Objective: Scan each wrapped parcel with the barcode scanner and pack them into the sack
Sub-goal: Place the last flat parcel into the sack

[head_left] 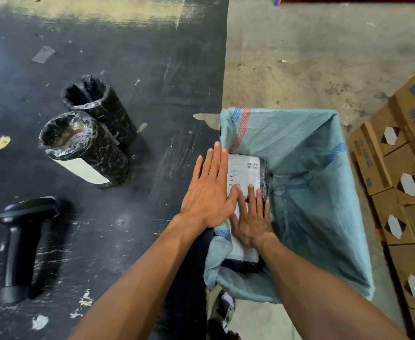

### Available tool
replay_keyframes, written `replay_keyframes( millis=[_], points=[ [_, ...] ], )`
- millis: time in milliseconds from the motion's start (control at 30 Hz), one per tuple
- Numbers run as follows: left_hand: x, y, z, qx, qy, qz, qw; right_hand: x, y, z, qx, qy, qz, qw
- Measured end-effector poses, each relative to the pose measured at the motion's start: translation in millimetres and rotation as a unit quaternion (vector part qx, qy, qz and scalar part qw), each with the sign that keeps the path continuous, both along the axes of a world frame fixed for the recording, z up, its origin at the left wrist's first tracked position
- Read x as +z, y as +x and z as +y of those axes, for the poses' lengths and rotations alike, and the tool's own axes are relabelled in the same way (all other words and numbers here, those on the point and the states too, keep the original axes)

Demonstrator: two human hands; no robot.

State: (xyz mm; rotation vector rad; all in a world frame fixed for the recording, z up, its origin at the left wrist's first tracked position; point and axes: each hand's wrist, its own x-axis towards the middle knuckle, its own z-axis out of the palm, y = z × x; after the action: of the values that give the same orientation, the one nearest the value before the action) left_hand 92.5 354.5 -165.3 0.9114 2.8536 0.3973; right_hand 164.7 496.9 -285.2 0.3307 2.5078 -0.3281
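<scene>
Parcel lies in sack under flat hands.

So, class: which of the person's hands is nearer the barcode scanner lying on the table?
Left. The left hand lies flat at the table edge, well right of the scanner; the right hand presses the parcel, farther away.

Both bare forearms reach up from the lower edge of the frame toward its centre. The left hand lies flat, palm down, fingers straight and together (thumb angled right). The right hand, just beside and lower, is also flat with fingers extended.
</scene>
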Motion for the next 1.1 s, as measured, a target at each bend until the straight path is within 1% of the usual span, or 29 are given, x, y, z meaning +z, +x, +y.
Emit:
replay_keyframes(
  millis=[267, 567, 667, 767, 933, 1033, 1100],
  points=[
    [1.0, -0.3, 0.7, 0.001, -0.004, 0.005, 1.000, 1.0, -5.4, -2.5, -0.019, -0.006, -0.008, 1.000],
    [4.7, -0.3, 0.2, 0.000, -0.010, -0.007, 1.000, 30.6, -8.8, 0.7, -0.007, -0.018, -0.086, 0.996],
    [4.9, -0.4, 0.0, 0.001, -0.006, -0.013, 1.000, 45.6, -0.6, 4.6, -0.027, -0.026, -0.094, 0.995],
    [8.1, 0.8, -1.1, -0.003, 0.001, -0.019, 1.000, 62.7, 9.1, 10.0, -0.064, -0.041, -0.079, 0.994],
    [13.6, 3.5, -2.5, 0.003, 0.038, -0.041, 0.998, 89.8, 25.0, 17.2, -0.108, -0.035, -0.018, 0.993],
    [16.0, 1.5, -6.0, 0.011, 0.100, -0.092, 0.991, 107.7, 38.2, 16.0, -0.131, -0.038, 0.021, 0.990],
    [19.2, -3.9, -9.7, 0.015, 0.159, -0.144, 0.977, 123.0, 48.1, 11.8, -0.143, -0.044, 0.052, 0.987]
  ],
)
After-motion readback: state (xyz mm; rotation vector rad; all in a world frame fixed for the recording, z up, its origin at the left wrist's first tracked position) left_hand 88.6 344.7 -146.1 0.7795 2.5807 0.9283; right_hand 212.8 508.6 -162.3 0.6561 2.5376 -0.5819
